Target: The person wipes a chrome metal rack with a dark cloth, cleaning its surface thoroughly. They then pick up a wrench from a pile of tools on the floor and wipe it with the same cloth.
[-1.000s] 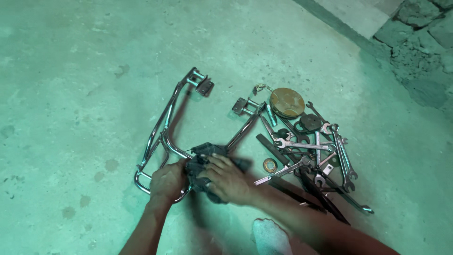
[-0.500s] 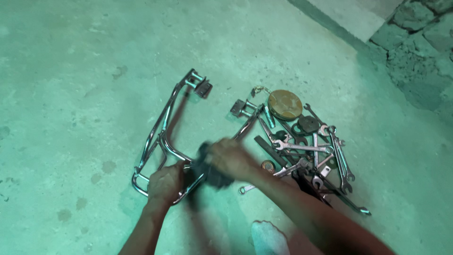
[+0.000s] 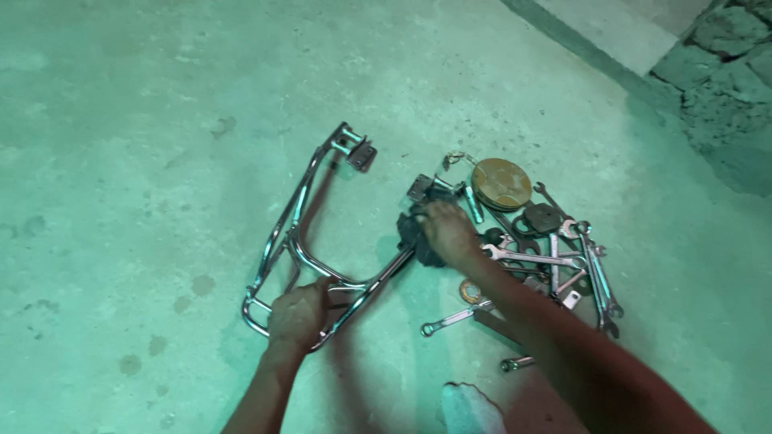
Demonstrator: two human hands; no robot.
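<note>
The floor [image 3: 145,120] is rough and stained. On it lie a shiny metal frame [image 3: 299,217], a pile of wrenches [image 3: 563,261] and a round lid [image 3: 501,183].

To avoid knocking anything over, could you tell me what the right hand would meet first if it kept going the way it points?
Probably the frame's flat mounting bracket, just beyond the right hand and its dark rag.

chrome frame [image 3: 301,221] lies on the floor [image 3: 145,120], left of the wrench pile [image 3: 563,257]; round tin [image 3: 501,184] behind the pile.
</note>
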